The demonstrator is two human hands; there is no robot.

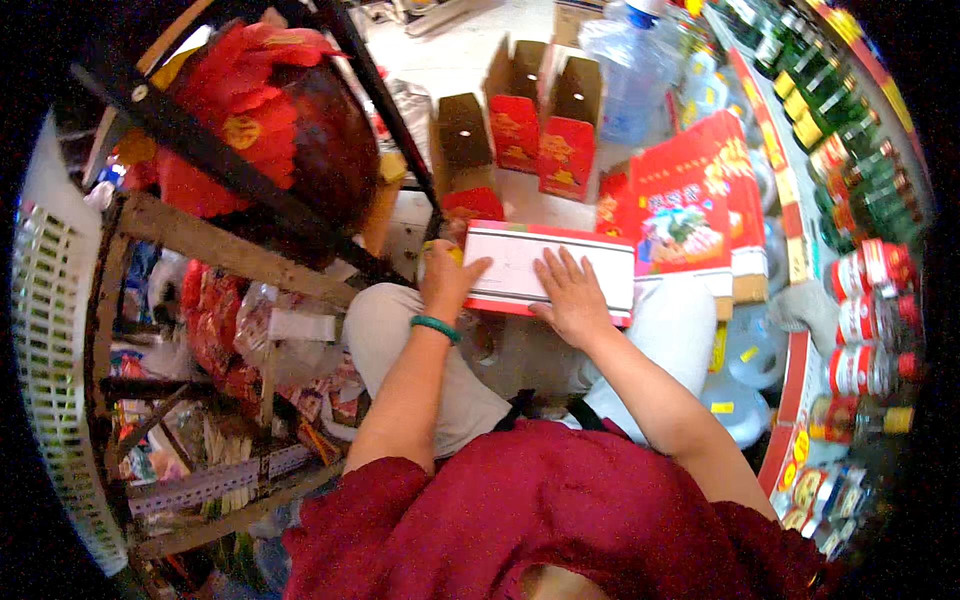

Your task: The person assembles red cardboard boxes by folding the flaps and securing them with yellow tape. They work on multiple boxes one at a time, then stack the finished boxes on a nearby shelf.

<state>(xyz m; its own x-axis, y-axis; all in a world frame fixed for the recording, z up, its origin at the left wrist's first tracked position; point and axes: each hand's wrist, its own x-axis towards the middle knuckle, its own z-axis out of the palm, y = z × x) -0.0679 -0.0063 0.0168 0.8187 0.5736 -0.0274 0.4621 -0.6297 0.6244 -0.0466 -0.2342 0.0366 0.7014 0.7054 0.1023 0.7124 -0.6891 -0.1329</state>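
Starting at the far left, a white plastic basket stands beside a wooden frame, with a large dark jar draped in red cloth behind black bars.

Next comes the left hand, a green bracelet on its wrist. It is at the left end of the box, thumb on the edge of the white face; its other fingers are partly hidden, so I cannot tell how firmly they grip. A small yellow thing shows just by these fingers.

The box lies in front of the knees, its long axis running left to right and dipping slightly rightward. The right hand rests on the white face, right of its middle, palm down, fingers spread and pointing away from the body. So the left hand is nearer the left short end, the right hand nearer the other.

Beyond the box stand three open cartons. Rightward are red printed packages, pale blue jugs, then shelved green bottles and red-lidded jars.
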